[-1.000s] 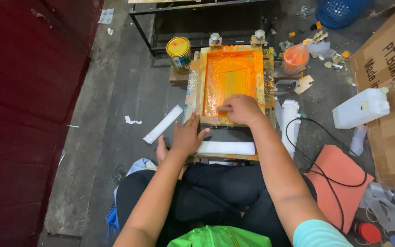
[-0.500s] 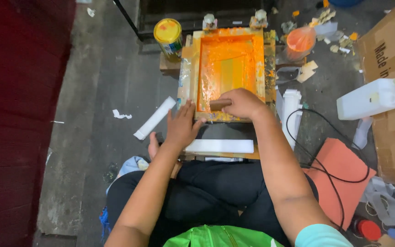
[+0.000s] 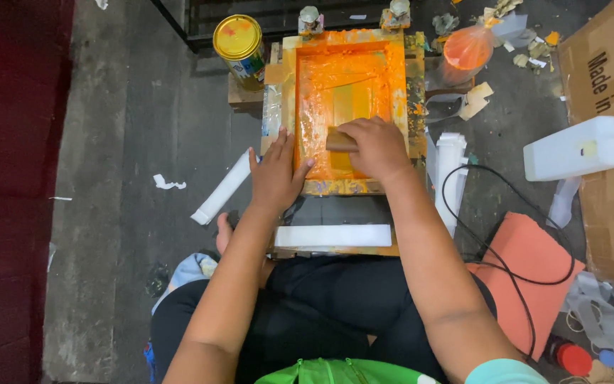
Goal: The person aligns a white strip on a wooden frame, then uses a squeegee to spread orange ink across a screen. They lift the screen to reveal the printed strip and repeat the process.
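red surface point(image 3: 8, 178): fills the far left of the view, beside bare grey floor point(image 3: 122, 128).
torn white scrap point(image 3: 168, 183): lies on the floor, left of the person.
white strip point(image 3: 223, 188): lies slanted on the floor, just left of the left hand.
yellow-lidded can point(image 3: 239, 43): stands upright at the far left corner of the low worktop point(image 3: 335, 250), just beside the screen frame.
left hand point(image 3: 275, 174): laid flat, fingers spread and open, holding nothing; palm pressed on the near left corner of the screen frame.
screen frame point(image 3: 415, 85): wooden rectangle smeared with orange ink, lying flat on the worktop, reaching from its far edge toward the middle; two clamps at the far edge.
white block point(image 3: 333, 235): long, lies along the near edge of the worktop, between the two forearms.
squeegee point(image 3: 339, 141): wooden handle, lying across the inked mesh in the near half of the frame.
right hand point(image 3: 376, 146): grip closed over the squeegee from above, fingers curled round its handle.
orange-stained bag point(image 3: 467, 47): on the floor off the far right corner of the worktop.
stack of white pieces point(image 3: 450, 171): just beside the right edge of the worktop.
black cable point(image 3: 506, 213): loops across the floor over an orange sheet point(image 3: 527, 274).
white jerrycan point(image 3: 580, 148): lies on its side, touching a cardboard box point(image 3: 609, 78) at far right.
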